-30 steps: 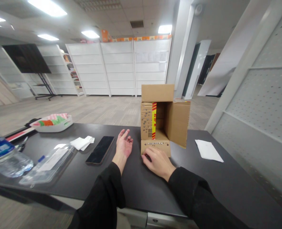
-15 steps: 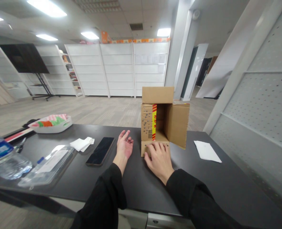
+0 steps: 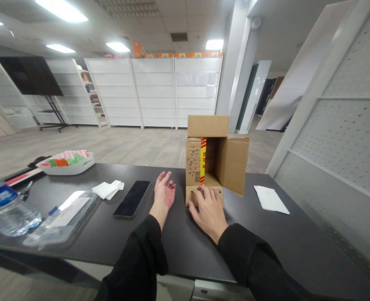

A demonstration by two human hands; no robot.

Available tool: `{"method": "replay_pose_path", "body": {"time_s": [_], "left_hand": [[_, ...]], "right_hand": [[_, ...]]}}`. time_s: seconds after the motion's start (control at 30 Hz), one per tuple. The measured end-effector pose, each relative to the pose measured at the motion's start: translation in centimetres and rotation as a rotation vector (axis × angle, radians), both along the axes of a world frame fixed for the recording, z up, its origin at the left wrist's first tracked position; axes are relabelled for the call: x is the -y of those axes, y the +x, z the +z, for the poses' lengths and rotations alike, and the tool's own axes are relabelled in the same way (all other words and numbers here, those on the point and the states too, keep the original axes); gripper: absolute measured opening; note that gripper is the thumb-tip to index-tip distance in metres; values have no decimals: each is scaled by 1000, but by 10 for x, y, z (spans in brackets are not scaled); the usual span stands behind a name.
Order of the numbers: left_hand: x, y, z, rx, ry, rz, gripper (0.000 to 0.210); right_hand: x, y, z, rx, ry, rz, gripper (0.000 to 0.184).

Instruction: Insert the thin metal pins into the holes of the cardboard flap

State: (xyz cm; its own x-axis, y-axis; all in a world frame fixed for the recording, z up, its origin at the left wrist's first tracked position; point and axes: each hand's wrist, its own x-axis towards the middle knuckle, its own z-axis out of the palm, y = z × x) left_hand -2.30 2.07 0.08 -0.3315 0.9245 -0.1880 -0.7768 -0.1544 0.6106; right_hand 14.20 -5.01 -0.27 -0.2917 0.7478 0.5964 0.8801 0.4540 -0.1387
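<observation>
A brown cardboard box [image 3: 193,161] stands on the dark desk with its opening toward me. Its top flap [image 3: 208,126] points up, and its right flap [image 3: 234,163] swings out to the side. Yellow and red tape [image 3: 203,159] runs down the left flap, beside dark spots and a barcode. Over the lower flap lies my right hand [image 3: 209,211], fingers spread and bent, its fingertips at the flap. My left hand [image 3: 164,194] rests palm up left of the box, loosely curled and holding nothing. A black phone [image 3: 132,199] lies left of that hand.
White tissues [image 3: 107,189] lie beyond the phone. Farther left are a clear plastic case [image 3: 64,219], a water bottle [image 3: 6,209] and a white basket [image 3: 67,168] with colourful cloth. A folded white sheet [image 3: 271,199] lies right of the box, near a perforated partition [image 3: 338,138].
The fingers of my right hand have straightened and spread slightly at the lower flap. My left hand and the box stay in place; the view shifts a little.
</observation>
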Motion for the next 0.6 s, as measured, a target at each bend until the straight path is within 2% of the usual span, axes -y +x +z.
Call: {"method": "replay_pose_path", "body": {"time_s": [0.4,0.6], "left_hand": [[2,2,4,34,-17,6,35],[1,2,1,36,3,-7,37]], "right_hand": [[-4,1,0,42,8,-45,24],[-9,0,0,48,9,-68,18]]}}
